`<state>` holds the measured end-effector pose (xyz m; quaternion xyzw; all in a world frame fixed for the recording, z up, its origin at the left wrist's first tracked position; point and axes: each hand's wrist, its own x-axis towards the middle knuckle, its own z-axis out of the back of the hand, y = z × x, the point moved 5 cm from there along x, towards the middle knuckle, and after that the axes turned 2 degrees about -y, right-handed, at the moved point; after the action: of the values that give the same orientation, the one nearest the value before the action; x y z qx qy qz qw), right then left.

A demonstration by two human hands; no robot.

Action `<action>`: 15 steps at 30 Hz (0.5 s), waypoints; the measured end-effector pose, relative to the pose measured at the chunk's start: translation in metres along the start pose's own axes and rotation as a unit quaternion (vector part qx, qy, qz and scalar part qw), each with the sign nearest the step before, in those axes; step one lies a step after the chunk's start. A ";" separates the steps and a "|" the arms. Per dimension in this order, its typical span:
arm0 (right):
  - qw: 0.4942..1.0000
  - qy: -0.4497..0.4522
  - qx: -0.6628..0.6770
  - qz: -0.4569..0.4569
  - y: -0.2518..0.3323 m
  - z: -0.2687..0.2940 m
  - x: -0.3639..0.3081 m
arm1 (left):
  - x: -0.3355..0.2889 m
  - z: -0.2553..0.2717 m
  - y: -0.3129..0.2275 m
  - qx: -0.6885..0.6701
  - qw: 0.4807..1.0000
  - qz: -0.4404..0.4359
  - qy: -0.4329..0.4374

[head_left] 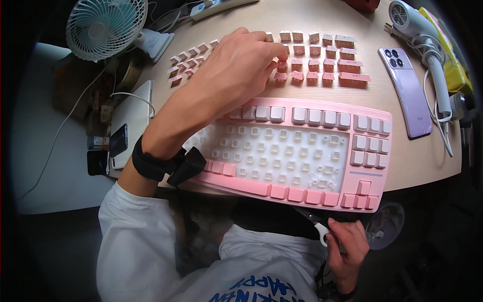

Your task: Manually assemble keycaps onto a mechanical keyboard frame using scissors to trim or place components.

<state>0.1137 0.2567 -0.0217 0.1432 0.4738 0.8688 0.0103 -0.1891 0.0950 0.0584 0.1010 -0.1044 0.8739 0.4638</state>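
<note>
My left hand (245,60) reaches across the pink keyboard (297,156) to the loose keycaps behind it. Its fingers are curled in, thumb and index closed at a small pink keycap (282,66); part of the grip is hidden by the hand itself. Low at the keyboard's front edge, my right hand (347,246) is closed on scissors (322,231) with white handles, their dark blades pointing toward the keyboard. The keyboard's top row, bottom row and right-side keys have caps, while much of its middle shows bare white switch sockets.
Rows of white-to-pink keycaps (353,64) stand behind the keyboard. A purple phone (408,98) and a hair dryer (427,45) lie at right. A small fan (105,27), a laptop (136,118) and a dark phone (119,140) are at left. A clear bowl (386,226) sits below the table edge.
</note>
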 end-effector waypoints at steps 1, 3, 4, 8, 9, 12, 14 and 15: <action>1.000 0.001 0.000 0.000 0.000 0.000 0.000 | 0.000 0.000 0.000 -0.001 1.000 0.005 0.002; 1.000 0.001 -0.001 -0.002 0.000 0.000 -0.001 | -0.001 0.001 0.001 -0.002 1.000 0.009 0.004; 1.000 0.000 -0.002 -0.005 0.000 0.000 -0.001 | -0.002 0.002 0.001 -0.006 1.000 0.015 -0.007; 1.000 -0.003 -0.003 -0.004 0.002 0.001 -0.001 | -0.002 0.003 0.004 -0.010 1.000 0.019 -0.017; 1.000 -0.001 -0.003 -0.005 0.002 0.001 -0.001 | -0.002 0.004 0.005 -0.010 1.000 0.020 -0.018; 1.000 -0.001 -0.006 -0.007 0.004 0.000 -0.001 | -0.001 0.004 0.006 -0.010 1.000 0.010 -0.022; 1.000 0.000 -0.006 -0.005 0.004 0.000 -0.001 | 0.002 0.000 0.007 -0.012 1.000 0.019 0.004; 1.000 0.002 -0.004 -0.003 0.005 -0.001 -0.001 | 0.003 -0.001 0.008 -0.012 1.000 0.020 0.003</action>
<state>0.1155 0.2534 -0.0183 0.1397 0.4710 0.8709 0.0128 -0.1975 0.0931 0.0576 0.0907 -0.1152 0.8822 0.4474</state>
